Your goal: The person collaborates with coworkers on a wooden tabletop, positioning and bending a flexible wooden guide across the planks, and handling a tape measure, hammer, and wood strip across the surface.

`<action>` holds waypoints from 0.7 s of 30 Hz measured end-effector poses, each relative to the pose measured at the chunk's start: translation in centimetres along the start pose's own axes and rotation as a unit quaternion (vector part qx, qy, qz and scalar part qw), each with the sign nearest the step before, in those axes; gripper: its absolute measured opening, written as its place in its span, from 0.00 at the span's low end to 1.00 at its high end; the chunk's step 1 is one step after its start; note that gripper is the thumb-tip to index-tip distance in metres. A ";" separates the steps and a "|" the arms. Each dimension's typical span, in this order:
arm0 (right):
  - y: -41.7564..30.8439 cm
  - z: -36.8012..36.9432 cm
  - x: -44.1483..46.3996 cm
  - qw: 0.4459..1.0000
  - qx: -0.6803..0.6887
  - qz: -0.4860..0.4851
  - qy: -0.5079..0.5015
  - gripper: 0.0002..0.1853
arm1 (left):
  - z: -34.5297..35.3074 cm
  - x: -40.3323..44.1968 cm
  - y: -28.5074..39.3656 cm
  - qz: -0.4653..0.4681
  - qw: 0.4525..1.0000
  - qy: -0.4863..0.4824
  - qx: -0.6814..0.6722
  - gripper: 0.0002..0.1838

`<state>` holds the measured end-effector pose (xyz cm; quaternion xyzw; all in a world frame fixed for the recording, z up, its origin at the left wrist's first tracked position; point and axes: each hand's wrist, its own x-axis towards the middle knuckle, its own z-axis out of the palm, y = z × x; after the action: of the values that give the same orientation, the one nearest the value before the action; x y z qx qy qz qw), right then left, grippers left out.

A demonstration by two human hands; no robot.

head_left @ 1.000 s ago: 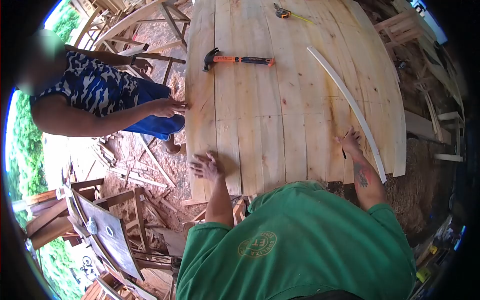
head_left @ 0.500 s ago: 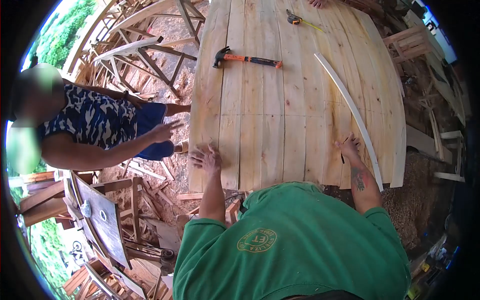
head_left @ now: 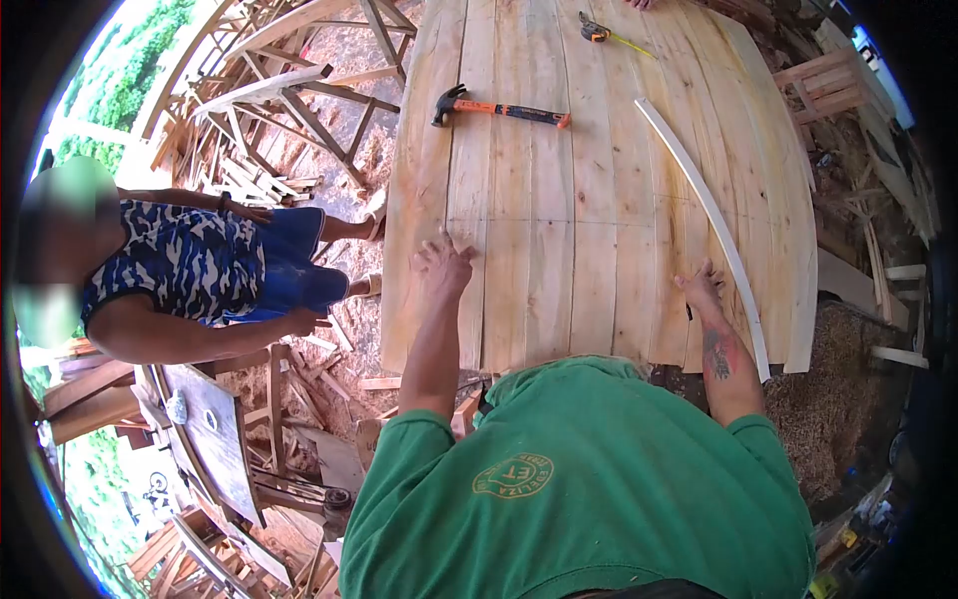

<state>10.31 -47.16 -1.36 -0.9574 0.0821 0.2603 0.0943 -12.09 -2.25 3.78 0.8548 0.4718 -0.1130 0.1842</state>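
My left hand [head_left: 444, 268] rests on the joined wooden boards [head_left: 544, 270] near their left side, fingers spread and nothing in them. Toward the right side, my right hand [head_left: 703, 288] lies on the boards with a thin dark pencil [head_left: 690, 312] sticking out beneath it; its fingers are partly bent. Just right of that hand, a long, pale, curved wooden strip [head_left: 711, 210] lies across the boards. Farther off are a claw hammer [head_left: 504, 110] with an orange and black handle and a tape measure [head_left: 594, 30] with some yellow blade out.
A co-worker [head_left: 190, 260] in a camouflage top stands at the left edge of the boards. Another person's hand [head_left: 641, 4] shows at the far edge. Wooden trestles [head_left: 309, 110] and scrap wood [head_left: 249, 180] stand to the left, with sawdust [head_left: 833, 399] at right.
My left hand has slid forward and to the right across the boards. The right hand has stayed nearly in place. The co-worker's outstretched arm has dropped back from the boards.
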 end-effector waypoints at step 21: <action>0.6 -2.1 2.2 0.997 0.013 -0.070 -0.016 0.51 | -0.3 4.7 1.4 -0.021 0.969 -0.194 0.154 0.53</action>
<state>13.02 -48.47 -0.82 -0.9553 0.0166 0.2669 0.1256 -8.39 0.73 2.61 0.8244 0.4221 -0.3520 0.1356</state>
